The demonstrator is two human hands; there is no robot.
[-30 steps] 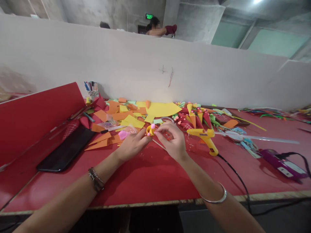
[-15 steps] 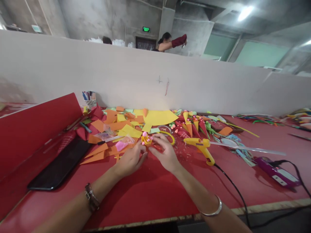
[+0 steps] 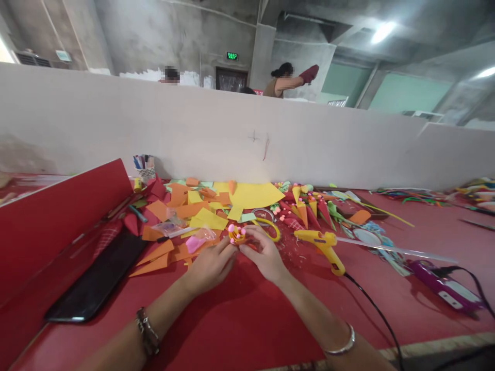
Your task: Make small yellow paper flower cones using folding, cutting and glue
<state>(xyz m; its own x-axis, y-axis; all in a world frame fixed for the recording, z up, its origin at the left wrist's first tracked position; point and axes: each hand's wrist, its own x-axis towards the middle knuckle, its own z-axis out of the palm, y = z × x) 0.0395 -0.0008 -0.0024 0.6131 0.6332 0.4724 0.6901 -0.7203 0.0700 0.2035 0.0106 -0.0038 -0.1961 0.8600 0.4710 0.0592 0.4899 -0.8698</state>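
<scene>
Between my two hands is a small yellow-orange craft piece (image 3: 237,235) topped with pink pom-pom balls. My left hand (image 3: 211,266) has its fingers closed at the piece's lower left side. From the right, my right hand (image 3: 266,255) pinches it between thumb and fingers. My fingers hide its lower part. Just beyond lie yellow paper sheets (image 3: 255,196) and a yellow ring (image 3: 275,232). A yellow glue gun (image 3: 323,246) with a long clear glue stick rests to the right of my right hand.
Orange paper pieces (image 3: 154,257) and a black phone-like slab (image 3: 96,278) lie on the left, beside a red upright board (image 3: 65,216). Small paper cones (image 3: 302,211) cluster at the back. A purple power strip (image 3: 444,288) sits right. A white partition (image 3: 201,134) closes the far side.
The camera view has tilted up slightly, so the table sits lower in the picture. The craft piece has turned a little in my fingers. Beyond the partition, a person's raised arm has shifted right.
</scene>
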